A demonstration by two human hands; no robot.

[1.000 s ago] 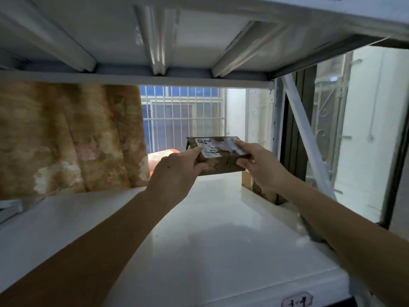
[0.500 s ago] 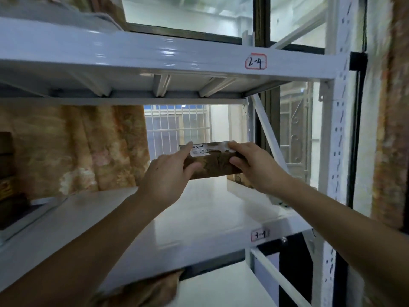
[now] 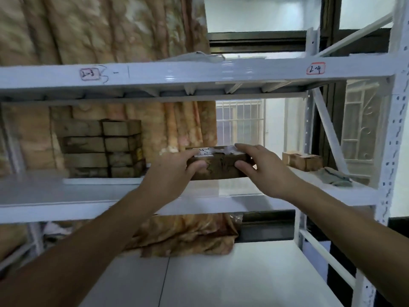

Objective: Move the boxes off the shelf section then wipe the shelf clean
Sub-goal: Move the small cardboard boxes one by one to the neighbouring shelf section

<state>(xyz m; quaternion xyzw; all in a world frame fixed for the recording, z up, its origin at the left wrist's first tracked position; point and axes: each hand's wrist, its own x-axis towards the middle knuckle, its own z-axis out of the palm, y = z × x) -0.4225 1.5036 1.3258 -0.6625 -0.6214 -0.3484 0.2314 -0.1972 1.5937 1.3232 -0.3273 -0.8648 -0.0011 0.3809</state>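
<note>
I hold a flat brown cardboard box [image 3: 219,166] with a white handwritten label in front of the middle white shelf [image 3: 232,191]. My left hand [image 3: 172,173] grips its left end, thumb on the front face. My right hand [image 3: 263,169] grips its right end, fingers over the top. The box hangs just above the shelf's front part. One small brown box [image 3: 302,160] sits at the shelf's far right. A grey-green cloth [image 3: 334,177] lies crumpled in front of that box.
A stack of several brown boxes [image 3: 101,149] stands on the left shelf section. A patterned curtain [image 3: 99,29] hangs behind and drapes onto the lower shelf [image 3: 221,280]. The upper shelf beam [image 3: 199,74] carries handwritten labels. A white upright [image 3: 396,129] bounds the right side.
The view has pulled back and swung left, bringing the stacked boxes, cloth and lower shelf into sight. Both hands still hold the box, now nearer the shelf's front edge.
</note>
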